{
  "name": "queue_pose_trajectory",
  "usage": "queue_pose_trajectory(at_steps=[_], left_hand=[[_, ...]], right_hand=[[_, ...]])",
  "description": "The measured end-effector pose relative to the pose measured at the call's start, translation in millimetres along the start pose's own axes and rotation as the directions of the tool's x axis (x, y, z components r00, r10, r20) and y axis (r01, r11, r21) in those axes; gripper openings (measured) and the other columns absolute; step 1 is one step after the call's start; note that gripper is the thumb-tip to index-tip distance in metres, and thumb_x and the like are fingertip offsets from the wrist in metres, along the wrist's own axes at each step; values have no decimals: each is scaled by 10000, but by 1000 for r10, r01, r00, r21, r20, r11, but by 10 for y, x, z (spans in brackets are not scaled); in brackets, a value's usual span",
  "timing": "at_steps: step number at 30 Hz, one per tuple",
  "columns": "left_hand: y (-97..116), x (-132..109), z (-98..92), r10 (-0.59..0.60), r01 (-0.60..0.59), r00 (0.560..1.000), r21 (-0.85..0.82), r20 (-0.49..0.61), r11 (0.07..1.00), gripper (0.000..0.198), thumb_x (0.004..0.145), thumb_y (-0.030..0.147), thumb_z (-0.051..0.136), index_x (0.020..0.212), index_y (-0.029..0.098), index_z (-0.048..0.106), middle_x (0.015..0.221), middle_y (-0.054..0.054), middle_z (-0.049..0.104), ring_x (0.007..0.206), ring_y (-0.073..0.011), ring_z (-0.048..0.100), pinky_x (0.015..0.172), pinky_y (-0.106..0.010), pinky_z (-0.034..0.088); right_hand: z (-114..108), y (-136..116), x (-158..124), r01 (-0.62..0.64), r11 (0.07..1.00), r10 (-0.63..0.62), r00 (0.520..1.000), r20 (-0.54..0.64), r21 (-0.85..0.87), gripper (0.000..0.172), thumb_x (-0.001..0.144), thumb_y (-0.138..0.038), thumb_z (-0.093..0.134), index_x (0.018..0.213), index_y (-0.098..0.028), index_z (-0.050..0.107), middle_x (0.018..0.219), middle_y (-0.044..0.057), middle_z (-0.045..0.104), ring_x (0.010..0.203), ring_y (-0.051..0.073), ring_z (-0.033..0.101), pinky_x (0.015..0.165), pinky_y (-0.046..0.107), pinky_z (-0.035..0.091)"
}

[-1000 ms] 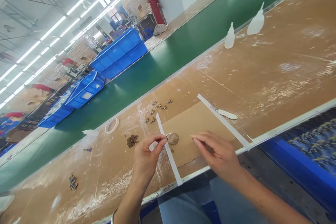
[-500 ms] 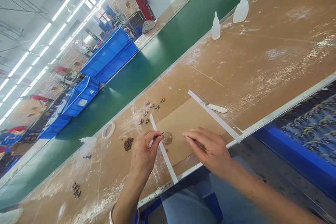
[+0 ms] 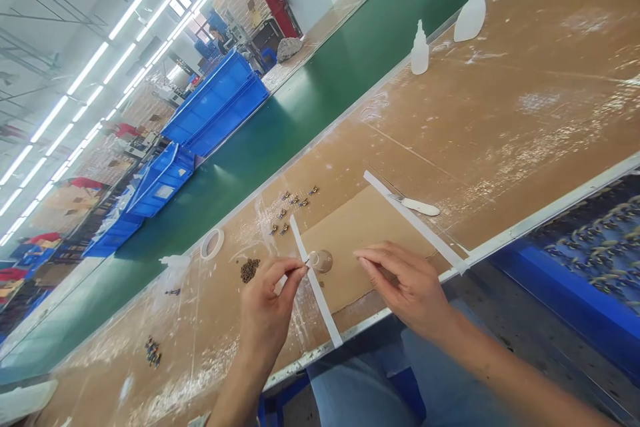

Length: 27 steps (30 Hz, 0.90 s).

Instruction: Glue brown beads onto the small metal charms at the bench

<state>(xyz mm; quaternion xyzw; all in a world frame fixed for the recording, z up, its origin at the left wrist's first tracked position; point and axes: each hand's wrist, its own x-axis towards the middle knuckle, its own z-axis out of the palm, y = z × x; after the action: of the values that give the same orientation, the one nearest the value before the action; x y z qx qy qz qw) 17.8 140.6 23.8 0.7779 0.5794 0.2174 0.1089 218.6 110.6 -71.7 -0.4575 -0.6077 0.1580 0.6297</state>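
My left hand (image 3: 270,303) pinches thumb and forefinger on a tiny dark piece, too small to name, at the left rim of a small clear round dish (image 3: 321,262). To the right of the dish, my right hand (image 3: 407,288) hovers over a cardboard sheet (image 3: 353,230) with its fingertips pressed together; whatever is in them cannot be made out. The dish stands on the cardboard beside a white tape strip (image 3: 320,295). Left of my left hand lies a pile of small brown pieces (image 3: 249,271). Several small dark-and-gold parts (image 3: 295,200) are spread out beyond the cardboard.
A white-handled knife (image 3: 421,206) lies across the right tape strip (image 3: 407,215). A tape roll (image 3: 221,240), a cluster of small parts (image 3: 153,351) and white squeeze bottles (image 3: 420,53) rest on the table. Beyond runs a green belt (image 3: 300,107) with blue crates (image 3: 215,103); people sit farther back.
My left hand has drawn slightly left, away from the dish, its pinch kept. My right hand stays almost as it was. The whole view has shifted a little.
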Motion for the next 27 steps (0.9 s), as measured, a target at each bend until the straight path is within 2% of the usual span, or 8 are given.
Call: queue_pose_trajectory(at_steps=[3, 7, 11, 15, 18, 22, 27], left_hand=[[-122, -314, -139, -219, 214, 974, -80, -57, 973, 184, 840, 411, 658, 815, 239, 721, 822, 5, 732, 777, -170, 675, 697, -257, 515], [-476, -867, -215, -482, 455, 866, -190, -132, 870, 302, 780, 488, 709, 875, 202, 729, 877, -35, 754, 861, -211, 700, 795, -305, 545], [-718, -1342, -172, -612, 571, 756, -226, -230, 789, 363, 738, 524, 726, 865, 185, 740, 886, -58, 761, 897, -237, 708, 862, -352, 543], [-701, -1535, -59, -671, 625, 682, -246, -290, 741, 359, 715, 535, 720, 797, 187, 739, 823, -51, 754, 812, -224, 702, 762, -311, 558], [-649, -1523, 18, -670, 609, 680, -278, -299, 743, 329, 719, 510, 716, 785, 188, 737, 789, -44, 747, 744, -199, 691, 711, -279, 556], [-635, -1457, 67, -624, 573, 716, -247, -312, 781, 267, 752, 459, 701, 793, 198, 742, 815, -41, 750, 776, -190, 692, 743, -270, 547], [-627, -1413, 89, -562, 529, 763, -193, -320, 827, 227, 776, 421, 682, 781, 201, 737, 776, -32, 734, 736, -175, 678, 704, -255, 539]], right_hand=[[-19, -6, -16, -10, 1000, 10, 1000, 11, 1, 194, 897, -111, 543, 1009, -222, 655, 872, 30, 721, 810, 131, 681, 740, 265, 564], [-39, -15, -44, -21, 999, 22, 999, 36, -43, 172, 894, -135, 563, 996, -229, 664, 886, 22, 734, 824, 131, 693, 768, 262, 564], [-42, -25, -65, -34, 996, 41, 996, 79, -86, 151, 900, -173, 569, 1000, -236, 663, 899, 16, 738, 830, 136, 698, 785, 265, 555], [-47, -43, -59, -19, 991, 32, 995, 93, -134, 130, 904, -200, 569, 974, -243, 670, 870, -1, 740, 781, 128, 703, 749, 247, 552], [-50, -58, -44, 35, 984, -19, 996, 92, -173, 120, 885, -167, 597, 962, -219, 673, 860, 2, 742, 773, 111, 701, 733, 210, 541], [-47, -64, -39, 69, 980, -52, 994, 96, -187, 112, 881, -151, 604, 953, -202, 672, 843, 9, 737, 772, 102, 695, 743, 199, 531], [-44, -32, -68, 58, 981, -40, 994, 98, -188, 120, 876, -153, 609, 959, -207, 676, 857, 10, 739, 795, 108, 697, 769, 210, 532]])
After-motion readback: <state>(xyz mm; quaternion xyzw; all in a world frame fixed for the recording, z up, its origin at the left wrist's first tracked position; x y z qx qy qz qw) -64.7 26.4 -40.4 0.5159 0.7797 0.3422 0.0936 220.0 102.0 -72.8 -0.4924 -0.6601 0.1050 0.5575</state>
